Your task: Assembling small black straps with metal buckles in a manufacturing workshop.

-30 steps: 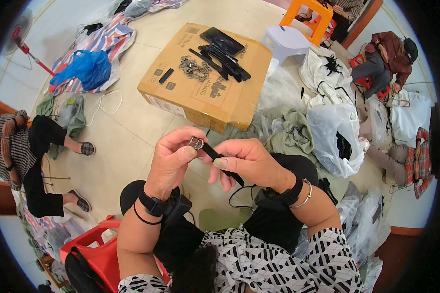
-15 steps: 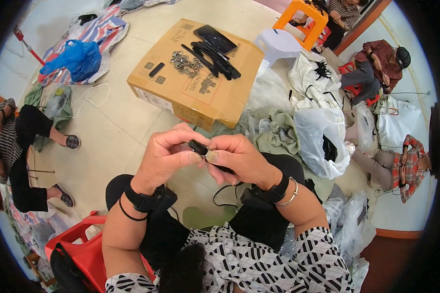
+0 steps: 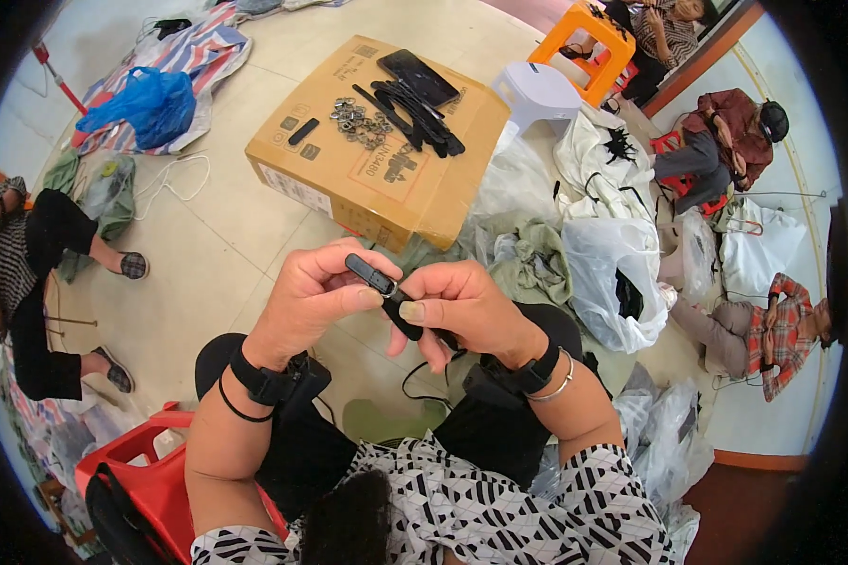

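A short black strap [image 3: 371, 274] with a small silver metal piece, like a buckle or ring, around it is pinched between both hands above my lap. My left hand [image 3: 313, 299] holds its upper end between thumb and fingers. Closed on the lower part [image 3: 405, 320], past the metal piece, is my right hand [image 3: 469, 309]. Ahead, a cardboard box [image 3: 325, 80] bears a pile of small silver metal pieces [image 3: 356, 125], a bundle of black straps [image 3: 413, 115], one separate short black strip [image 3: 303, 132] and a black phone [image 3: 418, 78].
White and orange stools [image 3: 543, 92] stand beyond the box at the right. Plastic bags [image 3: 612, 259] and green cloth [image 3: 528, 273] lie right of my knees. A red chair [image 3: 146, 485] is at lower left. Several people sit around; a blue bag [image 3: 151, 108] lies far left.
The strap has turned in my fingers, so its flat face and the metal piece now show more plainly. Both hands stay close together, still pinching it.
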Action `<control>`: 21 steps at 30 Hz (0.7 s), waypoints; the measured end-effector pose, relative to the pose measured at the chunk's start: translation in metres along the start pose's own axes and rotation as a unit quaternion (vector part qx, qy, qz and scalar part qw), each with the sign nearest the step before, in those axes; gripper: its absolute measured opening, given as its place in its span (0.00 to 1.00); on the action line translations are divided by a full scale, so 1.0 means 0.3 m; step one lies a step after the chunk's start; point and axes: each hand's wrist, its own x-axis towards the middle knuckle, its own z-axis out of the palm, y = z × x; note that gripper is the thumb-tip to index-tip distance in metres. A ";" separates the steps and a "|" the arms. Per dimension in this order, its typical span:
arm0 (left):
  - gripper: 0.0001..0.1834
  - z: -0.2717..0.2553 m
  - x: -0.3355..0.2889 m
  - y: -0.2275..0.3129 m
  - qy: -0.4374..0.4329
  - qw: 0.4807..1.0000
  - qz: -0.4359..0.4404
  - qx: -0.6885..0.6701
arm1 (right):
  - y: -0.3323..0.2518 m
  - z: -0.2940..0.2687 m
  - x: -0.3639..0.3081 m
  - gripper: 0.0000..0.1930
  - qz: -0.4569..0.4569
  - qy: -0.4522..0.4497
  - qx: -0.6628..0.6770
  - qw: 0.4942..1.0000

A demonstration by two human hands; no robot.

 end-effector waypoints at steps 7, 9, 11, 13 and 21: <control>0.13 0.020 0.009 -0.025 0.058 0.998 0.002 0.005 | 0.030 -0.003 0.023 0.07 -0.087 0.124 -0.242 0.959; 0.15 0.022 0.010 -0.036 0.129 0.983 0.043 0.122 | 0.057 0.001 0.033 0.08 -0.184 0.206 -0.386 0.880; 0.14 0.030 0.005 -0.048 0.151 0.975 0.071 0.145 | 0.062 -0.003 0.040 0.09 -0.210 0.221 -0.411 0.859; 0.13 0.038 -0.001 -0.050 0.169 0.967 0.097 0.167 | 0.068 -0.009 0.047 0.09 -0.235 0.238 -0.436 0.835; 0.08 0.043 -0.007 -0.041 0.126 0.972 0.073 0.182 | 0.053 0.020 0.044 0.14 -0.252 0.232 -0.361 0.867</control>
